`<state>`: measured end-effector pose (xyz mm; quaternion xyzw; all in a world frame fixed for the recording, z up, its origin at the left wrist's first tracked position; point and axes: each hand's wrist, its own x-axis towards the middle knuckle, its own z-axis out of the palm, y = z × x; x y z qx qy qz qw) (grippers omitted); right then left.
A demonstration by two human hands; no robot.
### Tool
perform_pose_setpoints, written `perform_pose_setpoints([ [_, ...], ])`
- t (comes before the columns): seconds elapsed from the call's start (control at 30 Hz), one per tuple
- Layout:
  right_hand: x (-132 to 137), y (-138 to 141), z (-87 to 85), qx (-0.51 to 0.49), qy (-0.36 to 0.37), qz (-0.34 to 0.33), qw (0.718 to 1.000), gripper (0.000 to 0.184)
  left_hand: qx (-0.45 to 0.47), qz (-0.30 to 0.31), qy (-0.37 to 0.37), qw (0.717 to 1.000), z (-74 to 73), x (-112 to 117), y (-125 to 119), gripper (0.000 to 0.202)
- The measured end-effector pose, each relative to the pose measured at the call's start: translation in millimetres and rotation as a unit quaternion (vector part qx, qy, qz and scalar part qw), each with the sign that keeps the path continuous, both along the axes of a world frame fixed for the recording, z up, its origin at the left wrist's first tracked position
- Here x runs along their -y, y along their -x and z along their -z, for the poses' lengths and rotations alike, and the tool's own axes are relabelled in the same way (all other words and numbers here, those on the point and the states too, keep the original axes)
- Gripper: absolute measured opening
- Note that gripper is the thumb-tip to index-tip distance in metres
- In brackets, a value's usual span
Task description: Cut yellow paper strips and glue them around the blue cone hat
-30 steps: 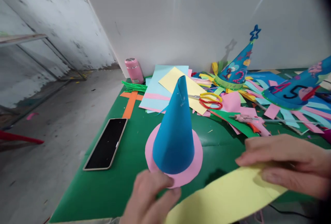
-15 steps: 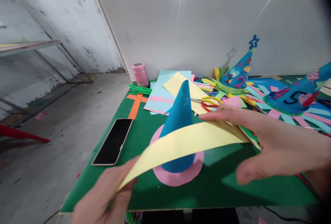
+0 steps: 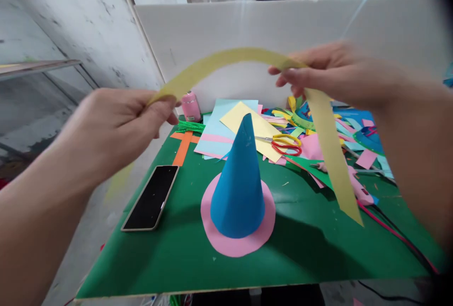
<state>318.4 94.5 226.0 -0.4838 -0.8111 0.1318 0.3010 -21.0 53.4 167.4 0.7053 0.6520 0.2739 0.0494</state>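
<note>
A long yellow paper strip (image 3: 226, 58) arches in the air above the table. My left hand (image 3: 116, 127) pinches its left end, and my right hand (image 3: 329, 72) pinches it further right, with the loose tail hanging down to the right. Below the strip, a blue paper cone (image 3: 238, 181) stands upright on a pink paper disc (image 3: 244, 244) on the green table (image 3: 170, 259). Neither hand touches the cone.
A black phone (image 3: 151, 196) lies left of the cone. Behind are coloured paper sheets (image 3: 226, 127), yellow-and-red scissors (image 3: 285, 143), a pink bottle (image 3: 191, 106), green pipe cleaners (image 3: 189, 127), a pink glue gun (image 3: 357, 188) with its cable, and paper scraps. A white board (image 3: 219, 28) backs the table.
Both hands have lifted the yellow strip from table level to high above the cone. It now arches overhead with its right end dangling.
</note>
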Motion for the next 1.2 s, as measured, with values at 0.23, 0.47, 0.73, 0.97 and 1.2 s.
perform_pose_setpoints([
  [0.23,-53,1,57.2,0.001,0.337,-0.056,0.940,0.026,0.100,0.160,0.275,0.943,22.4,-54,-43,0.040],
  [0.47,-53,11,140.9,0.032,0.419,-0.115,0.900,0.031,0.097,0.161,0.402,0.896,88.9,-35,-36,0.040],
  [0.73,-38,6,170.2,0.136,0.278,-0.102,0.946,0.026,0.069,0.145,0.400,0.902,102.2,-34,-26,0.041],
  [0.97,11,-20,186.2,0.190,0.192,-0.019,0.963,0.025,0.085,0.112,0.403,0.904,112.8,-29,-20,0.039],
  [1.2,27,-32,191.7,0.197,0.165,0.032,0.966,0.023,0.085,0.142,0.397,0.903,117.7,-25,-15,0.031],
])
